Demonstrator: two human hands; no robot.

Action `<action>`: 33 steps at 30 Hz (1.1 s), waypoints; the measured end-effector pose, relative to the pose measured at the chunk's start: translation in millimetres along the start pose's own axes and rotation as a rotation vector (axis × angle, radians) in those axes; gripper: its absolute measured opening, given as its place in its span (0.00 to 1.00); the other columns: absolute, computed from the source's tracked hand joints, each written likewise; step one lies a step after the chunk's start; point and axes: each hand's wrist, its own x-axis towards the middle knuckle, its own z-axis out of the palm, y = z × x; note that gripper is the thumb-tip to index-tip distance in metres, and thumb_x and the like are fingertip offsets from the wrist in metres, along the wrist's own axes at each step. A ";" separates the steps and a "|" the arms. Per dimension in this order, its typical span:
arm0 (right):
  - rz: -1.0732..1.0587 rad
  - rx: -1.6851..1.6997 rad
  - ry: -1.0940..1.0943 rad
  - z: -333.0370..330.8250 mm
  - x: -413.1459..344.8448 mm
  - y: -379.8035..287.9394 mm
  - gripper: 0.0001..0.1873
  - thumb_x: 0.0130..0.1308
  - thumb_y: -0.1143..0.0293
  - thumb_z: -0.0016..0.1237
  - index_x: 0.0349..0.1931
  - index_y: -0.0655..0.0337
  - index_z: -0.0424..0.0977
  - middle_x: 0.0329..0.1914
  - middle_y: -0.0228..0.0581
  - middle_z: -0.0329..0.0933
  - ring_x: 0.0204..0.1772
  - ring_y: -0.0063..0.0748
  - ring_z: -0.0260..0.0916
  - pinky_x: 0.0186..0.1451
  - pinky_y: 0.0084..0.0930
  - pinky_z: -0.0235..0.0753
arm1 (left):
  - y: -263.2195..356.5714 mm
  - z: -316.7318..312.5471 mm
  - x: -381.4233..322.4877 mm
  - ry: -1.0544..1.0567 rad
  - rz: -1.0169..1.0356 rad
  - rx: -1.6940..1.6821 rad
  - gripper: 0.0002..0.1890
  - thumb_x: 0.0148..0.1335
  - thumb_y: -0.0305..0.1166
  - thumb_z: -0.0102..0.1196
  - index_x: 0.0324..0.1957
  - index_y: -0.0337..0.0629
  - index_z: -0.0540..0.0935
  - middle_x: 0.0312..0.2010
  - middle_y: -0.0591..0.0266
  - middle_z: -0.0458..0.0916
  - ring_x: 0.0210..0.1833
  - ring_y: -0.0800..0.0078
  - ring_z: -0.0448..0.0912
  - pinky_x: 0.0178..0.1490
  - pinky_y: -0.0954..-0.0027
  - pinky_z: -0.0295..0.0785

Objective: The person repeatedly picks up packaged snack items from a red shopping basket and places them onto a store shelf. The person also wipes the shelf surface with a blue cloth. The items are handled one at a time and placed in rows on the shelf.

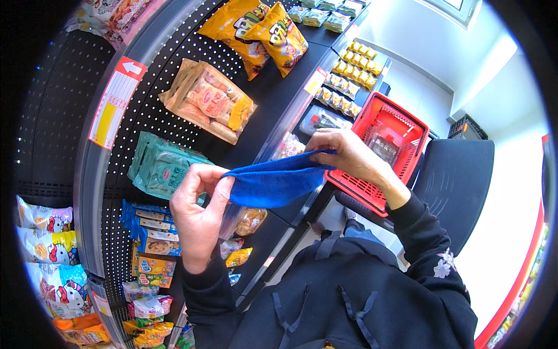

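A blue folded cloth (pixel 277 183) is stretched between my two hands, in front of the store shelves. My left hand (pixel 202 213) pinches its left end between thumb and fingers. The other end is gripped by my right hand (pixel 344 152), at the shelf's edge near the basket. Behind my left hand lie teal snack packs (pixel 163 165). Clear-fronted packs of rolls (pixel 213 102) lie farther up the black perforated shelf, with orange snack bags (pixel 274 37) beyond them.
A red plastic basket (pixel 420 126) holding a clear package (pixel 383 146) stands right of the shelves, beside a black chair (pixel 455 187). Blue biscuit packs (pixel 159 240) and small boxes (pixel 154 270) are at lower left. Patterned snack bags (pixel 61 283) line the far-left shelf. A black crate (pixel 466 131) stands by the wall.
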 end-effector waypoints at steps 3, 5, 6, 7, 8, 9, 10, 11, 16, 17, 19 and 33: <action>0.052 0.010 0.029 -0.7 -6.6 8.2 0.07 0.67 0.72 0.58 0.44 0.58 0.81 0.38 0.42 0.80 0.46 0.45 0.82 0.51 0.36 0.80 | 1.1 -3.2 -0.6 0.027 0.016 0.024 0.04 0.66 0.24 0.65 0.38 0.39 0.81 0.31 0.68 0.81 0.33 0.83 0.76 0.42 0.78 0.73; 0.084 0.001 0.042 1.2 -10.0 12.9 0.07 0.67 0.72 0.58 0.44 0.58 0.81 0.38 0.43 0.80 0.45 0.45 0.82 0.51 0.36 0.80 | 1.6 -5.5 0.9 0.028 0.081 0.082 0.05 0.66 0.25 0.64 0.36 0.40 0.80 0.32 0.68 0.80 0.34 0.84 0.75 0.43 0.77 0.72; 0.094 0.004 0.035 2.3 -11.3 15.0 0.07 0.67 0.72 0.58 0.45 0.58 0.81 0.38 0.43 0.80 0.46 0.46 0.81 0.52 0.36 0.80 | 1.4 -7.0 3.3 0.026 0.141 0.130 0.05 0.66 0.26 0.64 0.36 0.40 0.79 0.32 0.68 0.80 0.35 0.84 0.75 0.43 0.77 0.72; 0.109 0.008 0.025 3.8 -12.4 16.9 0.08 0.67 0.72 0.58 0.45 0.58 0.81 0.39 0.43 0.80 0.47 0.46 0.81 0.52 0.37 0.80 | 1.0 -7.8 5.6 0.028 0.219 0.181 0.06 0.66 0.26 0.63 0.35 0.40 0.78 0.33 0.68 0.79 0.36 0.83 0.74 0.43 0.77 0.71; 0.123 0.014 0.014 5.1 -12.8 18.6 0.08 0.67 0.72 0.58 0.46 0.58 0.81 0.40 0.44 0.80 0.48 0.46 0.81 0.53 0.37 0.79 | 0.6 -7.9 7.6 0.025 0.220 0.159 0.06 0.67 0.26 0.63 0.35 0.40 0.78 0.33 0.68 0.78 0.36 0.83 0.74 0.44 0.77 0.71; 0.092 -0.031 0.073 6.6 -12.7 19.7 0.09 0.67 0.72 0.58 0.47 0.58 0.80 0.41 0.44 0.80 0.49 0.47 0.80 0.54 0.37 0.79 | 0.2 -7.7 9.3 0.028 0.240 0.138 0.06 0.67 0.27 0.62 0.35 0.41 0.77 0.33 0.68 0.78 0.37 0.83 0.74 0.44 0.77 0.71; 0.061 -0.075 0.131 7.8 -12.2 20.2 0.10 0.67 0.73 0.59 0.47 0.58 0.80 0.42 0.44 0.80 0.51 0.47 0.80 0.55 0.38 0.78 | 0.4 -7.8 9.6 0.032 0.258 0.117 0.06 0.67 0.27 0.61 0.35 0.41 0.77 0.33 0.68 0.77 0.37 0.83 0.73 0.44 0.76 0.71; 0.052 -0.122 0.176 8.6 -11.0 19.9 0.11 0.66 0.73 0.59 0.48 0.58 0.80 0.44 0.44 0.80 0.52 0.48 0.79 0.56 0.38 0.78 | 1.3 -8.8 8.5 0.026 0.171 0.063 0.06 0.67 0.27 0.61 0.36 0.41 0.77 0.33 0.68 0.77 0.37 0.83 0.73 0.44 0.76 0.71; 0.053 0.050 0.356 12.9 -11.2 -2.3 0.12 0.70 0.77 0.57 0.52 0.61 0.79 0.46 0.38 0.82 0.48 0.31 0.80 0.49 0.27 0.80 | -0.6 -6.8 6.9 0.052 -0.032 -0.139 0.06 0.71 0.29 0.59 0.40 0.42 0.76 0.32 0.71 0.75 0.34 0.87 0.71 0.40 0.81 0.68; 0.078 0.085 0.340 15.7 -16.7 -12.1 0.11 0.70 0.77 0.57 0.52 0.61 0.79 0.46 0.38 0.82 0.47 0.29 0.80 0.48 0.26 0.79 | -2.2 -5.3 7.0 0.064 -0.057 -0.199 0.06 0.72 0.30 0.59 0.41 0.42 0.75 0.32 0.72 0.75 0.34 0.88 0.71 0.39 0.82 0.68; 0.061 0.174 0.302 24.4 -23.7 -31.9 0.10 0.70 0.75 0.58 0.50 0.62 0.79 0.45 0.36 0.82 0.46 0.27 0.80 0.45 0.22 0.78 | -6.5 -0.8 7.4 0.097 -0.088 -0.278 0.07 0.73 0.32 0.59 0.42 0.42 0.75 0.32 0.72 0.75 0.32 0.90 0.70 0.36 0.84 0.66; -0.089 0.165 0.260 72.8 -24.1 -88.3 0.41 0.49 0.52 0.77 0.58 0.61 0.68 0.54 0.47 0.74 0.53 0.41 0.79 0.50 0.31 0.83 | -11.5 31.9 0.6 0.235 -0.263 -0.694 0.14 0.77 0.41 0.51 0.49 0.40 0.70 0.33 0.57 0.84 0.25 0.70 0.86 0.31 0.73 0.83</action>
